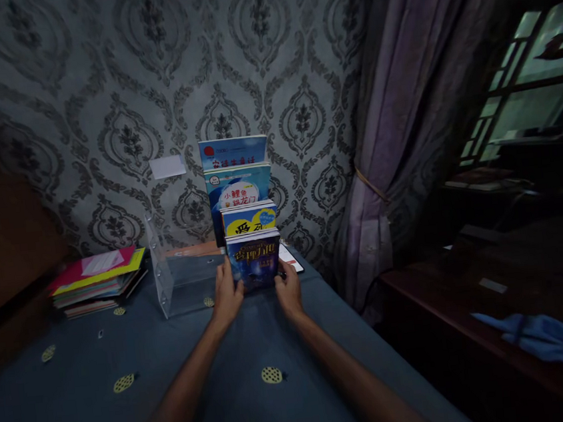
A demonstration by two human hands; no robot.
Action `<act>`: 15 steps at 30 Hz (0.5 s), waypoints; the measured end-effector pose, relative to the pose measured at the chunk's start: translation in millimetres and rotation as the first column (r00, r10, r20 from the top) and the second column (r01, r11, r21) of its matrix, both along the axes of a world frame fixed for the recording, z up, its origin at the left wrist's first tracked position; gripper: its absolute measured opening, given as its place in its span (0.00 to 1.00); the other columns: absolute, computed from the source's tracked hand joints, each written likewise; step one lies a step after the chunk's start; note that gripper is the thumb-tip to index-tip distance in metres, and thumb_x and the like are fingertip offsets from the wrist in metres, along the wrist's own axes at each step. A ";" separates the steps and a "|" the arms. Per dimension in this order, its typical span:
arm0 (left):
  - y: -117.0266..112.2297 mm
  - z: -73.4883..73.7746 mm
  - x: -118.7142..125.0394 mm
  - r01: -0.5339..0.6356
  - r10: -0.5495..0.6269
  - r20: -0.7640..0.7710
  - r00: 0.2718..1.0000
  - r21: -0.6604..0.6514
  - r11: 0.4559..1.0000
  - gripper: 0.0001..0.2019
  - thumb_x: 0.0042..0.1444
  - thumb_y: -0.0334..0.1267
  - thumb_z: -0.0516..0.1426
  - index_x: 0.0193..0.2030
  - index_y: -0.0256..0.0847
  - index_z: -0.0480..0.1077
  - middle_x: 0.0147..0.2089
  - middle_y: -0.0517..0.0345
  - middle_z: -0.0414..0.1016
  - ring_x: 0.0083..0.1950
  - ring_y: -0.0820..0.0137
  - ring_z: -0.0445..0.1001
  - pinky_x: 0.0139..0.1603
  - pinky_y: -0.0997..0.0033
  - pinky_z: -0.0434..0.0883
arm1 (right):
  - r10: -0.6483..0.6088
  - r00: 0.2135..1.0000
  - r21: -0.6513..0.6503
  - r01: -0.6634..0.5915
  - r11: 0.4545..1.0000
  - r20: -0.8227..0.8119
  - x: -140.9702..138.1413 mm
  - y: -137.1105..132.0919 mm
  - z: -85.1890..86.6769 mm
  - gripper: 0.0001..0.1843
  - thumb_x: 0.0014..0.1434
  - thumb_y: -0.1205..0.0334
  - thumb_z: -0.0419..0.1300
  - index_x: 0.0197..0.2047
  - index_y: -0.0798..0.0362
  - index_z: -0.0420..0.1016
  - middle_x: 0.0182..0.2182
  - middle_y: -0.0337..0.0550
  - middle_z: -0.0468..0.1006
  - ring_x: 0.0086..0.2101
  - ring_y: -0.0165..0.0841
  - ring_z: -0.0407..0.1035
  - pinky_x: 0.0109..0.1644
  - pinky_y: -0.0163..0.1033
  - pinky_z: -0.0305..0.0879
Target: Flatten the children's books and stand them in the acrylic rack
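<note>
Both my hands grip the lower sides of a dark blue book (255, 271) with gold lettering, which stands upright at the front of a row of books. My left hand (228, 290) is on its left edge and my right hand (288, 287) on its right edge. Right behind it rises a blue and yellow book (242, 224). Further back stand a taller teal-blue book (215, 194) and a light blue book (235, 149), stepped upward. To the left is a clear plastic stand (162, 270); whether it reaches under the books is hidden.
A stack of books and folders (93, 291) lies at the left of the blue patterned tablecloth (194, 388). Behind the books, a lit screen (290, 258) lies near the table's right edge. Patterned wallpaper (120, 67), a tied purple curtain (374, 228) and a dark red surface (420, 290) surround it.
</note>
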State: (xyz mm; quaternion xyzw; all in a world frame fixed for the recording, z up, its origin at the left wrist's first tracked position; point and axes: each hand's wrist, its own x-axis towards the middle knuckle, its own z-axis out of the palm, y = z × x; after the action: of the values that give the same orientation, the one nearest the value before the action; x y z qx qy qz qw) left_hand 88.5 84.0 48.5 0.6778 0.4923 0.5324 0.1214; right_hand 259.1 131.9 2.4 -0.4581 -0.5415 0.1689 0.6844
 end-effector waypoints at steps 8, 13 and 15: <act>-4.9 3.8 7.4 -0.013 0.014 0.015 1.000 -0.061 0.998 0.39 0.53 0.30 0.53 0.73 0.32 0.47 0.68 0.37 0.57 0.71 0.51 0.54 0.70 0.50 0.55 | 0.016 1.000 -0.045 -0.016 0.999 -0.006 5.4 -6.0 0.7 0.27 0.47 0.59 0.52 0.51 0.51 0.75 0.46 0.47 0.77 0.48 0.43 0.70 0.59 0.53 0.65; -36.3 26.9 -24.5 0.005 0.006 -0.180 0.984 0.060 0.998 0.36 0.57 0.30 0.52 0.73 0.40 0.49 0.67 0.44 0.61 0.69 0.55 0.61 0.68 0.52 0.62 | 0.037 0.998 -0.119 -0.044 0.992 -0.058 18.8 -19.8 -6.3 0.28 0.44 0.54 0.53 0.48 0.53 0.76 0.47 0.55 0.76 0.48 0.48 0.72 0.55 0.54 0.67; -52.5 40.8 -55.8 -0.049 0.073 -0.231 0.970 0.106 0.993 0.30 0.60 0.29 0.49 0.69 0.47 0.57 0.64 0.49 0.66 0.65 0.57 0.65 0.66 0.55 0.65 | 0.041 0.998 -0.163 -0.049 0.985 -0.051 26.4 -26.2 -10.7 0.28 0.44 0.52 0.54 0.48 0.52 0.76 0.47 0.54 0.76 0.47 0.47 0.73 0.51 0.52 0.69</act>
State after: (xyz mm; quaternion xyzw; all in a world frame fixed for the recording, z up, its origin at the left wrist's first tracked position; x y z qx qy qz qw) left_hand 32.8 31.4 89.3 0.7258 0.4966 0.4758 0.0121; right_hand 285.4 105.8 -8.4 -0.4964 -0.5197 0.2389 0.6530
